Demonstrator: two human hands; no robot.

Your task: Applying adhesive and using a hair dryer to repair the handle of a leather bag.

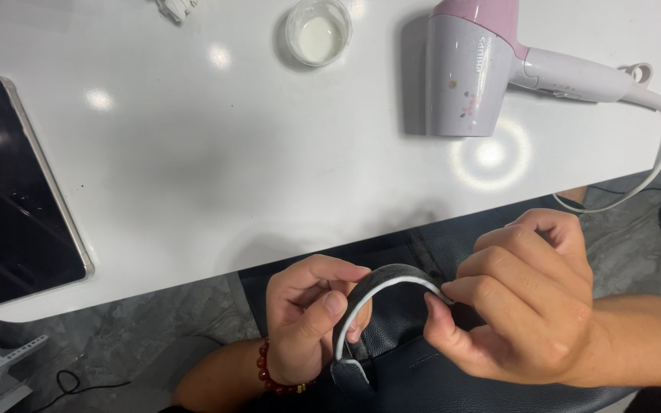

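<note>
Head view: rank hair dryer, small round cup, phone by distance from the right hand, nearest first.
From the right hand, which pinches the bag handle along with the left hand:
1. Hair dryer, directly above the hand on the white table, right side.
2. Small round cup, at the table's far edge, centre.
3. Phone, far left, lying flat.

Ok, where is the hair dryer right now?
In the head view, the pink and white hair dryer lies on the white table at upper right, right of the small clear round dish.
</note>
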